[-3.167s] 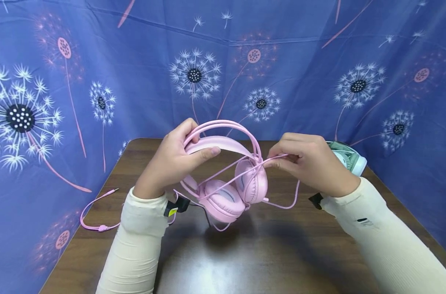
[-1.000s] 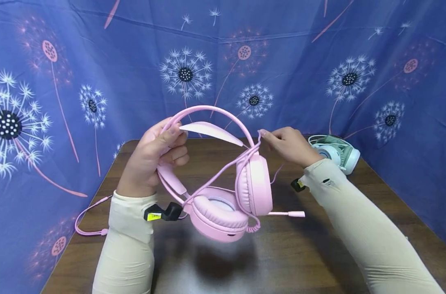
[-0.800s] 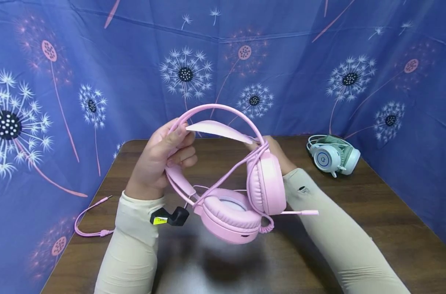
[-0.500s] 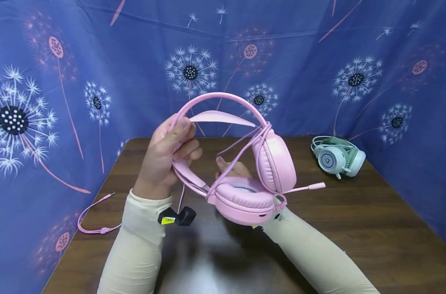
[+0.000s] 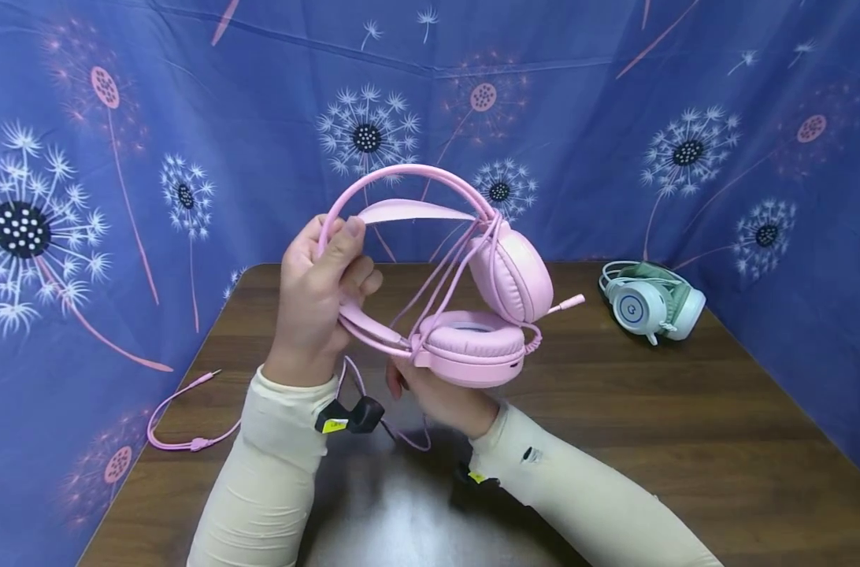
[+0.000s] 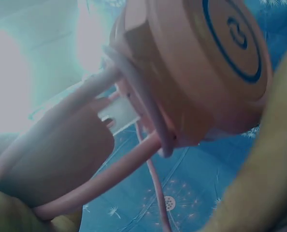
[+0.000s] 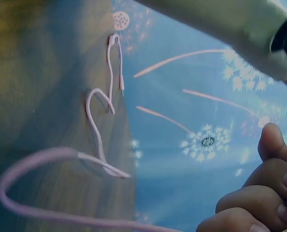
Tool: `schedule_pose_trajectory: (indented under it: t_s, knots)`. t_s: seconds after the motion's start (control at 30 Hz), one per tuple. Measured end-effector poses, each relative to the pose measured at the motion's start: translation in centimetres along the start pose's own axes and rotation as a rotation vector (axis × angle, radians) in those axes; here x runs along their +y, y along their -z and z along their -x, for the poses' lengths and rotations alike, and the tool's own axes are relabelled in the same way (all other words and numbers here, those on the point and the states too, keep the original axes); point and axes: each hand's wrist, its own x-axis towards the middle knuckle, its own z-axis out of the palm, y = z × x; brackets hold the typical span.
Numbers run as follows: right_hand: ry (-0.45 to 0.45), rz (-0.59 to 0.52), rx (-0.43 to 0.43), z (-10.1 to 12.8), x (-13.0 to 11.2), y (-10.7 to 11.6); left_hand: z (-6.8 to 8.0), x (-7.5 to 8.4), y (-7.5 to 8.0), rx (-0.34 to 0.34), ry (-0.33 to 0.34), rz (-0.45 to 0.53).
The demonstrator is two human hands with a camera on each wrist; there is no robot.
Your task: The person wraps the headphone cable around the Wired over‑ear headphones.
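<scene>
My left hand (image 5: 315, 291) grips a pink headset (image 5: 518, 272) by its headband, holding it tilted above the table. Strands of pink cable (image 5: 450, 283) run between the two ear cups and loop round both headband ends. Under the lower ear cup, my right hand (image 5: 447, 398) is partly hidden; in the right wrist view its fingers (image 7: 233, 200) are curled, with a bit of cable at them. A loose length of the cable (image 7: 61, 212) trails over the table. One ear cup (image 6: 206, 63) with a dark ring fills the upper left wrist view.
A mint-and-white headset (image 5: 650, 303) rests at the back right of the brown wooden table (image 5: 685, 425). The pink plug end (image 5: 198, 443) of the cable lies near the left edge. A blue dandelion-print cloth (image 5: 430, 94) hangs behind and at both sides.
My right hand has passed from the headset's right side, behind it, to below the lower ear cup. More cable strands now span the cups. The headset has risen and tilted in my left hand.
</scene>
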Motion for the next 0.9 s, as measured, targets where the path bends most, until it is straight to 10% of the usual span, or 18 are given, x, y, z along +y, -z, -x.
schedule_pose_trajectory:
  t_s: [0.03, 0.23, 0.6, 0.9]
  knots:
    - [-0.031, 0.175, 0.035, 0.0, -0.1, -0.3, 0.0, 0.0, 0.0, 0.020, -0.015, -0.012]
    - [-0.186, 0.311, 0.060, 0.7, -1.5, -1.1, -0.2, 0.0, 0.0, 0.127, -0.132, -0.061]
    - [-0.130, 0.497, 0.051, 1.9, -3.6, -1.5, -0.6, -0.3, 0.5, 0.376, -0.325, -0.312]
    - [-0.132, 0.205, -0.052, 3.5, -6.2, -0.9, -1.7, -0.4, 2.0, 0.500, -0.458, -0.419]
